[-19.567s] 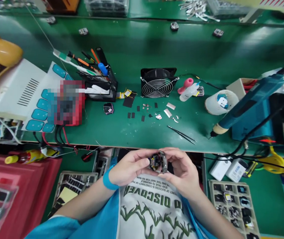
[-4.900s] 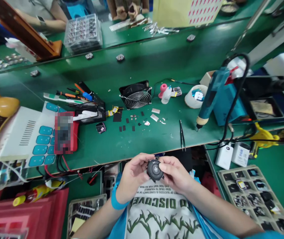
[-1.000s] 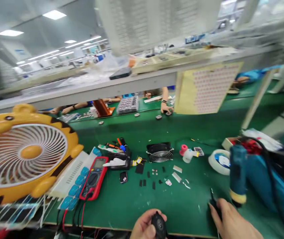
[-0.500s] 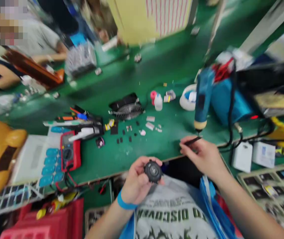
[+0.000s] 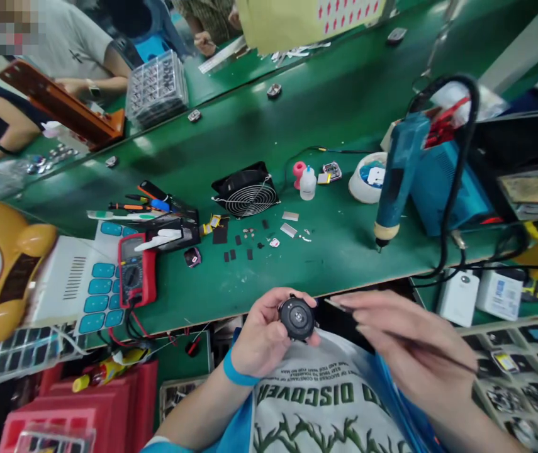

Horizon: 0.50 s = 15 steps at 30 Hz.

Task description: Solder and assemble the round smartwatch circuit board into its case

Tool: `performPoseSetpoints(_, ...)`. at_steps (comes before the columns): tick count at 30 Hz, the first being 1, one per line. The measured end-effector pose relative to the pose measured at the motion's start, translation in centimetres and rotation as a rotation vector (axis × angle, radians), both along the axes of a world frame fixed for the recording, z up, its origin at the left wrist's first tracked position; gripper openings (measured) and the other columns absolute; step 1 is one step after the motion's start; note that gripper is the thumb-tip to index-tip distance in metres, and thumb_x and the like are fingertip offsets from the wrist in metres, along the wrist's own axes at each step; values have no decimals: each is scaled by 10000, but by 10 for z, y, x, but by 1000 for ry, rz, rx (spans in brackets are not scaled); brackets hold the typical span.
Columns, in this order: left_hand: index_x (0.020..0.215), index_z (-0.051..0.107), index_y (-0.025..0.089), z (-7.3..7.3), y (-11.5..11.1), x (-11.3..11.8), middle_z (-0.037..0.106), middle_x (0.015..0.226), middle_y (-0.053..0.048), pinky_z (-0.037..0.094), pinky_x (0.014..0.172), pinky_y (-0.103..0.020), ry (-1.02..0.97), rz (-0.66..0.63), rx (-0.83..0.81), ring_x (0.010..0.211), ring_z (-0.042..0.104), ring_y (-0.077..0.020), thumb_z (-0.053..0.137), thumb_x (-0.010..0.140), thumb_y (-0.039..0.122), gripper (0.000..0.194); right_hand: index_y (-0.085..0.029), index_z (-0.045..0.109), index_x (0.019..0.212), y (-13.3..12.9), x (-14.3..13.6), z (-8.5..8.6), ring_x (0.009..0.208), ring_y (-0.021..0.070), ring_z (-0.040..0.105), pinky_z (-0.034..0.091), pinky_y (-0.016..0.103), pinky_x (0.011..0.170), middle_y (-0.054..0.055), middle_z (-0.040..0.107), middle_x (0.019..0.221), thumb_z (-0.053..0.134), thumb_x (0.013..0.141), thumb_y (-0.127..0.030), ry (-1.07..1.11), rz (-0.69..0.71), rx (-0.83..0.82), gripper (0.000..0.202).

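Observation:
A round black smartwatch body (image 5: 297, 318), its back with the sensor circle facing up, is gripped by the fingers of my left hand (image 5: 265, 336) above my lap, just off the bench edge. My right hand (image 5: 405, 343) is closed on slim dark tweezers (image 5: 431, 350), which lie along the fingers and point left. Their tips are near the smartwatch but apart from it. A blue electric screwdriver (image 5: 399, 170) hangs bit-down over the bench, above my right hand and not touched.
Small dark pads and metal pieces lie on the green bench (image 5: 231, 289). Behind them stand a fan (image 5: 250, 195), a white bottle (image 5: 308, 184) and a round tub (image 5: 360, 182). At left is a red multimeter (image 5: 136, 270); at right, a parts tray (image 5: 486, 327). Other people sit across the bench.
My right hand has come away from the screwdriver's bit, moving down and toward the smartwatch with the tweezers. My left hand still holds the smartwatch in nearly the same place.

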<state>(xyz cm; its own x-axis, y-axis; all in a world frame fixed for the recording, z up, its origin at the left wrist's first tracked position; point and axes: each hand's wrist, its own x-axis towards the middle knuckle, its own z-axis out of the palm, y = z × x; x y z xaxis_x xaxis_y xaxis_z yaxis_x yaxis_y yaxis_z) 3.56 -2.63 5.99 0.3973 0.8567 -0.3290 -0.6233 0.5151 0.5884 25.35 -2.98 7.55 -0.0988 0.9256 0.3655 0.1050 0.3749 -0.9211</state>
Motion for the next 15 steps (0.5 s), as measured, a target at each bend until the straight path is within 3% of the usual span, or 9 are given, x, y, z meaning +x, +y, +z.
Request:
performPoseSetpoints(5, 1140, 755, 220, 4, -2, 6, 746, 1151, -75, 635, 691, -241, 1, -42, 35, 755, 769, -162, 932, 764, 401, 454, -238, 705, 1157, -11, -6, 15, 1063, 207, 791, 686, 330, 882, 86, 796, 1174, 650, 941, -48, -98, 42, 124, 294)
performPoseSetpoints(10, 1157, 758, 222, 3, 3, 23, 733, 1167, -97, 619, 702, -227, 34, -66, 62, 779, 742, -152, 918, 778, 413, 453, -209, 687, 1103, -14, -4, 11, 974, 162, 796, 666, 262, 838, 94, 797, 1096, 617, 991, -113, -93, -71, 231, 163)
performPoseSetpoints(15, 1143, 769, 230, 20, 9, 45, 728, 1171, -89, 615, 710, -230, 99, -126, 71, 780, 721, -142, 934, 759, 394, 449, -197, 689, 1072, -22, 11, 16, 971, 148, 796, 651, 230, 834, 105, 806, 1072, 606, 1009, -142, -169, -189, 296, 117)
